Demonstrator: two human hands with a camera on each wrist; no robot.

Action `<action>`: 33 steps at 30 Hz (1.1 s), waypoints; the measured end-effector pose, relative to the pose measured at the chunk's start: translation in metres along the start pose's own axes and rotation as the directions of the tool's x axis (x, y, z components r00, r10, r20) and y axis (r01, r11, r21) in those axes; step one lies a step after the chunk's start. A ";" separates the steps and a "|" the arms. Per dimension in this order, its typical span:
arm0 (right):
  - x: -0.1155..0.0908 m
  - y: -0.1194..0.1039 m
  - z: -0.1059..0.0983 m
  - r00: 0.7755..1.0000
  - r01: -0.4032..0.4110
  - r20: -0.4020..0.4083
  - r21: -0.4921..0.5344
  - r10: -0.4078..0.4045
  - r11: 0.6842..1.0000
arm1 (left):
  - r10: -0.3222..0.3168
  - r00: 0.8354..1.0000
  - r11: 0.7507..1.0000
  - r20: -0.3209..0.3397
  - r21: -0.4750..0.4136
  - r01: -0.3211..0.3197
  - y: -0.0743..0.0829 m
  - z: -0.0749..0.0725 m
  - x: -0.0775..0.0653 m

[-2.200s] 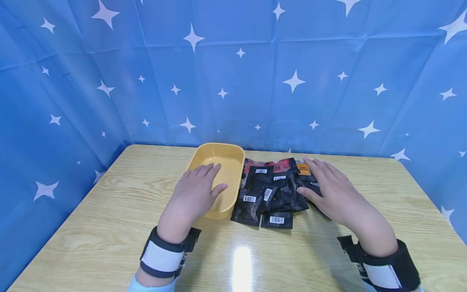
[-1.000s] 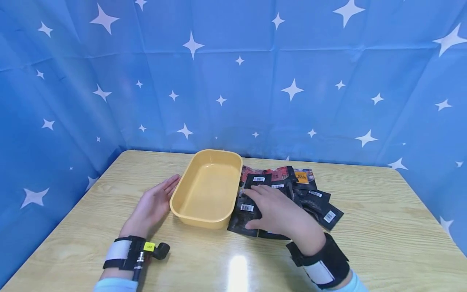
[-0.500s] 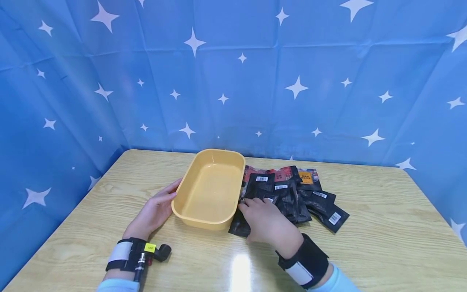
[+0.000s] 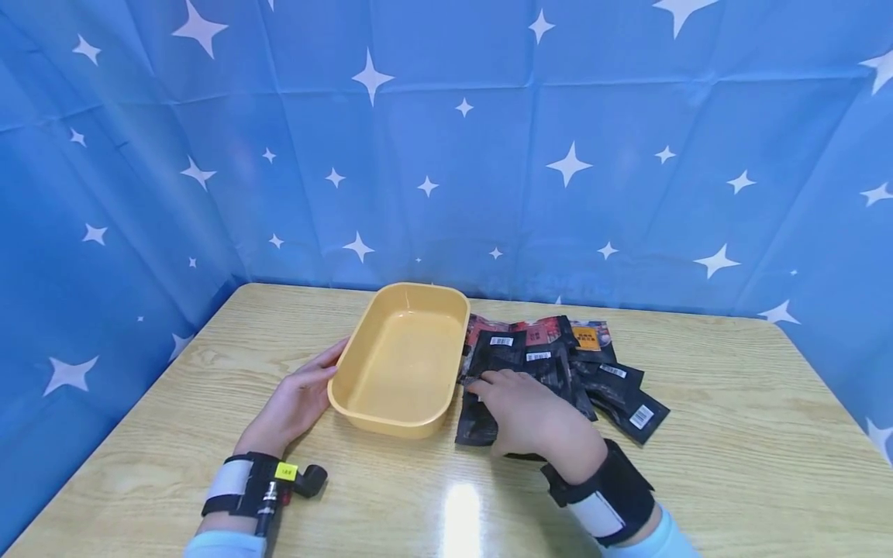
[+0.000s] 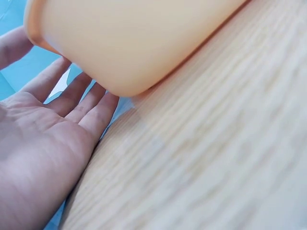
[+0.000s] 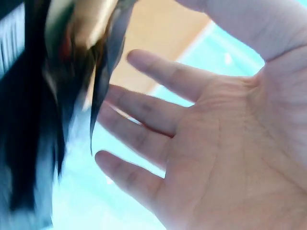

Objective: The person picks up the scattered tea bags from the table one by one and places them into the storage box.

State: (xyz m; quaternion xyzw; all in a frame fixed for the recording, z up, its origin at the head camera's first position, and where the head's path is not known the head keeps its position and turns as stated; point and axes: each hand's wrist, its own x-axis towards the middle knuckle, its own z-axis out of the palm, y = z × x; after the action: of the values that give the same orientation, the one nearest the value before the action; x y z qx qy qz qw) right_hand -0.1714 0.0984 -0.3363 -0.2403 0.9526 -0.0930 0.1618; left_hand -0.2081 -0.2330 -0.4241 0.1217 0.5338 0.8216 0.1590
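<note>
My left hand [image 4: 296, 403] is at the left side of a yellow plastic tub [image 4: 401, 364]. In the left wrist view its fingers [image 5: 79, 93] reach out nearly straight against the tub's lower corner, the thumb up near the rim. My right hand [image 4: 530, 411] lies over a heap of black foil sachets [image 4: 502, 356] to the right of the tub. The right wrist view has its fingers [image 6: 144, 105] spread loosely, with sachet edges [image 6: 103, 81] by the fingertips. One sachet [image 4: 476, 425] sticks out below the hand at the front left of the heap.
Black sachets with white barcode labels [image 4: 641, 417] fan out at the heap's right. Red-fronted ones [image 4: 540, 332] and an orange-labelled one [image 4: 587, 338] lie at the back. A blue star-patterned curtain [image 4: 446, 155] hangs behind the wooden table [image 4: 725, 434].
My left hand has gone from above the tub to its left side. My right hand moved left onto the heap, then slightly right, and the front-left sachet has shifted right, away from the tub.
</note>
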 end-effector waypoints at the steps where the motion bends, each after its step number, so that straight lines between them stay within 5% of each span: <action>1: -0.002 0.002 -0.004 1.000 -0.015 -0.007 0.006 0.015 1.000 | 0.001 1.000 1.000 0.003 -0.002 -0.001 0.000 0.000 0.000; 7: -0.011 0.021 -0.025 0.993 -0.077 -0.086 0.031 0.079 0.997 | 0.006 1.000 1.000 0.003 -0.010 -0.006 -0.001 0.000 0.000; 13: -0.015 0.026 -0.035 0.975 0.029 -0.222 0.075 -0.011 0.997 | 0.008 1.000 1.000 0.005 -0.001 -0.008 -0.001 0.001 0.000; 19: -0.004 0.002 -0.030 0.938 0.208 -0.298 0.077 -0.176 0.975 | 0.019 1.000 1.000 0.012 0.007 -0.019 0.000 -0.001 0.000; 26: 0.027 -0.039 -0.019 0.909 0.307 -0.306 0.032 -0.283 0.951 | -0.015 0.999 0.999 -0.032 0.050 0.016 0.000 0.001 0.001; 33: 0.049 -0.070 -0.005 0.866 0.402 -0.294 -0.069 -0.404 0.913 | 0.005 0.999 0.999 0.033 0.038 -0.006 -0.001 -0.002 0.000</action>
State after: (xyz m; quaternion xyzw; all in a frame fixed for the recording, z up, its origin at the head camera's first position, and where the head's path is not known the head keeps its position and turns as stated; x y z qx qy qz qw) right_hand -0.1842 0.0146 -0.3270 -0.4172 0.8950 -0.1576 -0.0094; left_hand -0.2087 -0.2345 -0.4260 0.1395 0.5462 0.8097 0.1630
